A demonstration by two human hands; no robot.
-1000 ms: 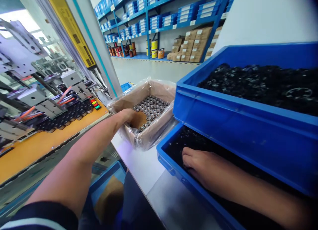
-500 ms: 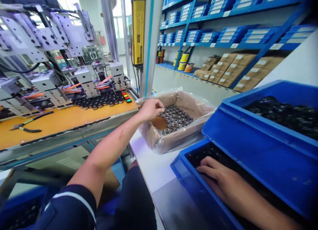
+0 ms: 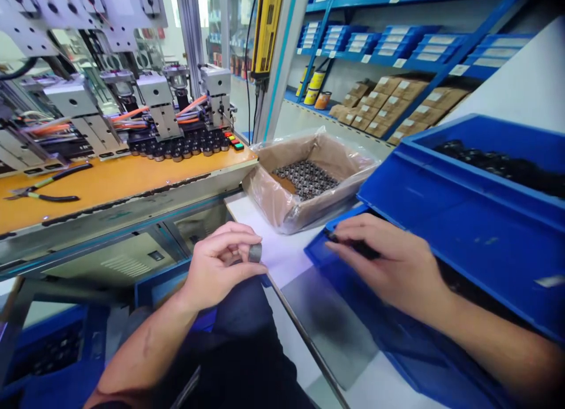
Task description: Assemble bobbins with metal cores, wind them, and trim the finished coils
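Between the thumb and fingers of my left hand (image 3: 225,260) is a small grey metal cylinder (image 3: 255,253), held above the near edge of the white table (image 3: 276,244). My right hand (image 3: 388,256) pinches a small black part (image 3: 331,236), mostly covered by the fingers, over the front of the lower blue bin (image 3: 322,253). Behind my hands stands a cardboard box (image 3: 304,212) lined with clear plastic, with many small metal parts (image 3: 311,179) lying in rows inside. The upper blue bin (image 3: 441,220) holds a heap of black parts (image 3: 498,165).
At left, a machine (image 3: 156,97) stands on an orange bench (image 3: 110,182) with rows of black round parts (image 3: 185,145) and pliers (image 3: 44,188). A grey mat (image 3: 326,321) lies on the white table. Blue shelving (image 3: 375,59) and cartons (image 3: 384,106) are at the back.
My left hand has come back from the cardboard box with a metal cylinder. My right hand has risen out of the lower blue bin with a black part. The view has shifted.
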